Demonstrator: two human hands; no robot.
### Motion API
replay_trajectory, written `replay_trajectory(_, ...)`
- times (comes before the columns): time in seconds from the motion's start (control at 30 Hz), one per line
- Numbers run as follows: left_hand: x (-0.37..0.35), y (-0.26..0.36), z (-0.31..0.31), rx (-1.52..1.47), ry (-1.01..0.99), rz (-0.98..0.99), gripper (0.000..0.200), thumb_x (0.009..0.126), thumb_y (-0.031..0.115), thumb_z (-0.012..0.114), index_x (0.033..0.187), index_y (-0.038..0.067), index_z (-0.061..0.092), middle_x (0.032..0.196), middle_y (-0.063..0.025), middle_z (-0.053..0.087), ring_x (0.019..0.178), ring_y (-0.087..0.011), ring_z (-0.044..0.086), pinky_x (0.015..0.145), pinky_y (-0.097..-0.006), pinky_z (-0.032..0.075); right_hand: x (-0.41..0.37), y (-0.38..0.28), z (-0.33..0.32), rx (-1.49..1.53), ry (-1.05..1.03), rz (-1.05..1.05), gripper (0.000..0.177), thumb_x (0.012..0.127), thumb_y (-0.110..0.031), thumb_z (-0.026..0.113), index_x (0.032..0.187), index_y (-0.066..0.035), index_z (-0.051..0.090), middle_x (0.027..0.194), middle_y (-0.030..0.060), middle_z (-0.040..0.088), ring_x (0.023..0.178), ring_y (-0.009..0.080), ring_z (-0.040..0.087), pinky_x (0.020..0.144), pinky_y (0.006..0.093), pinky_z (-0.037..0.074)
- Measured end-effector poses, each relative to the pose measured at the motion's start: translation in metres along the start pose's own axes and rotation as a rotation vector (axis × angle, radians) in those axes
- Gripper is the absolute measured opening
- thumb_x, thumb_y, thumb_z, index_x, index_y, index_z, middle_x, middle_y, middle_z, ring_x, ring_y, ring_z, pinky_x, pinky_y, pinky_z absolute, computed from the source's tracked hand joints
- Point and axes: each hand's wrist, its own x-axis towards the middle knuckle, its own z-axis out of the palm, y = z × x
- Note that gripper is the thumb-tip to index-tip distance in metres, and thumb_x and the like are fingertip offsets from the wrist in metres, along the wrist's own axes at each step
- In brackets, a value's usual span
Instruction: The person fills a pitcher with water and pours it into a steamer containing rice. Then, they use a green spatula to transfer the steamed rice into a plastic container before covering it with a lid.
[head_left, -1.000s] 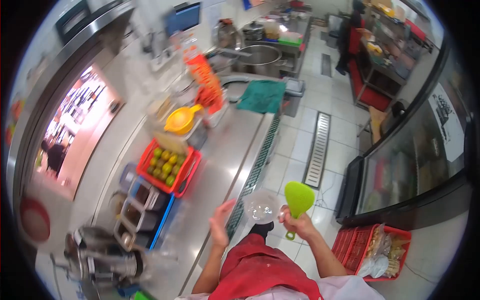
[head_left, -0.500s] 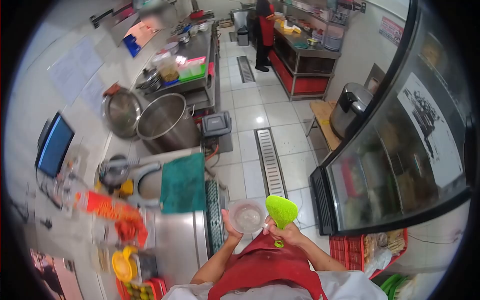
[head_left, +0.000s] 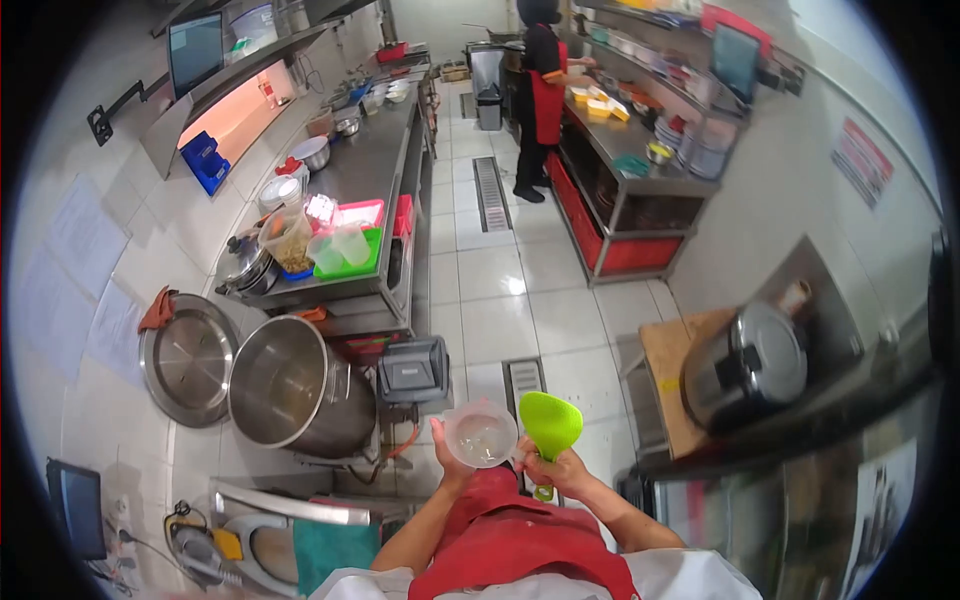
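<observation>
My left hand (head_left: 448,456) is wrapped round the side of a clear plastic cup (head_left: 481,434), whose open top faces up. Just right of it, my right hand (head_left: 555,470) grips a bright green rice paddle (head_left: 551,424) by its handle, blade upward. Those right fingers are also close against the cup's right side, where a small handle shows. Both hands are held out in front of my red apron (head_left: 510,545).
A large steel pot (head_left: 282,385) stands at left beside a round lid (head_left: 190,360). A lidded steel cooker (head_left: 745,365) sits on a wooden stand (head_left: 665,350) at right. Floor drains run along the aisle. Farther off, a co-worker (head_left: 545,100) stands at the right counter (head_left: 690,190).
My view has tilted up and I have moved forward along the aisle; the pot and cooker appear nearer, and the glass-door fridge has slid back. Both hands keep the cup and paddle.
</observation>
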Motion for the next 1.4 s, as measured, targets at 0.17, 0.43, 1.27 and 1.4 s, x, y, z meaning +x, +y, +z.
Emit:
replay_trajectory(0.17,0.184,-0.016,-0.023,-0.054,0.080,0.026,0.087,0.094,0.067,0.016,0.132,-0.005,0.046,0.136,-0.0168,0.049,0.119,-0.0277,0.051,0.103,-0.0392,0.038,0.164,-0.043,-0.088,0.000,-0.041,0.028,0.029,0.094,-0.031,0.059,0.094,-0.002,0.058,0.083,0.0038,0.051,0.049,0.0065,0.034,0.045,0.0237,0.026)
replay_trajectory(0.43,0.504,-0.015,-0.052,-0.012,0.058,0.037,0.086,0.094,0.066,0.016,0.134,-0.005,0.044,0.130,-0.0164,0.053,0.114,-0.0246,0.053,0.100,-0.0364,0.039,0.437,-0.140,-0.223,-0.054,-0.021,0.163,0.024,0.093,-0.026,0.059,0.099,-0.003,0.057,0.080,0.0046,0.056,0.052,0.0055,0.038,0.047,0.0220,0.029)
replay_trajectory(1.27,1.340,-0.130,-0.372,0.525,0.247,-0.769,0.069,0.096,0.057,0.032,0.109,0.000,0.068,0.124,-0.0187,0.060,0.119,-0.0262,0.053,0.103,-0.0338,0.038,1.349,-0.397,-0.639,-0.154,0.191,0.199,0.024,0.094,-0.022,0.058,0.086,0.001,0.062,0.072,0.0015,0.056,0.042,0.0028,0.032,0.039,0.0210,0.023)
replay_trajectory(1.4,1.544,-0.132,-0.430,1.102,0.118,-1.080,0.073,0.089,0.063,0.041,0.108,-0.003,0.067,0.122,-0.0227,0.060,0.117,-0.0338,0.056,0.098,-0.0400,0.043,1.488,-0.426,-0.697,-0.125,0.283,0.169,0.022,0.093,-0.021,0.059,0.082,-0.002,0.060,0.067,0.0012,0.056,0.041,0.0029,0.032,0.039,0.0209,0.023)
